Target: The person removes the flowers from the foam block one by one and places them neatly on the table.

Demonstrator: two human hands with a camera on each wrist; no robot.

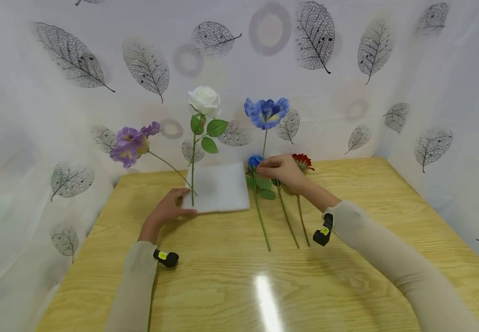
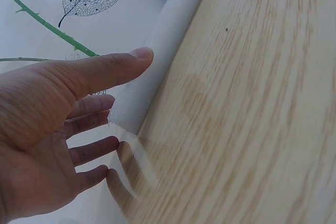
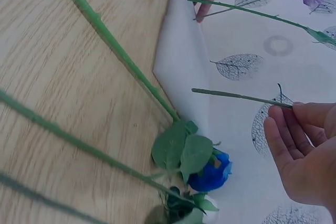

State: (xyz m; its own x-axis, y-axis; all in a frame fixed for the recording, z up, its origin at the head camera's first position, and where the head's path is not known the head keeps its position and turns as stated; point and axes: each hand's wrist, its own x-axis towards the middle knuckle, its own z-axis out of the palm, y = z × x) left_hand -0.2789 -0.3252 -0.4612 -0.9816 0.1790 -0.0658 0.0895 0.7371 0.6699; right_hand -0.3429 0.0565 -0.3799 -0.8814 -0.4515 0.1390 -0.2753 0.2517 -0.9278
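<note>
My left hand [image 1: 170, 205] touches the left corner of a white foam block [image 1: 219, 189], thumb along its front edge and fingers, mostly straight, at its left side. In this block a white rose [image 1: 204, 100] stands upright, and a purple iris [image 1: 129, 144] leans left. Over the block's right side, my right hand [image 1: 283, 170] pinches the stem of a blue iris [image 1: 266, 113] between thumb and fingers. That stem's lower end [image 3: 215, 93] points toward the block in the right wrist view, apart from it.
A blue rose [image 1: 254, 161] lies right of the block, its stem toward the front edge. Beside it lie a red flower [image 1: 303, 161] and another stem [image 1: 288, 216] whose bloom the right hand hides in the head view. A leaf-printed curtain [image 1: 231, 69] hangs behind the wooden table [image 1: 206, 286].
</note>
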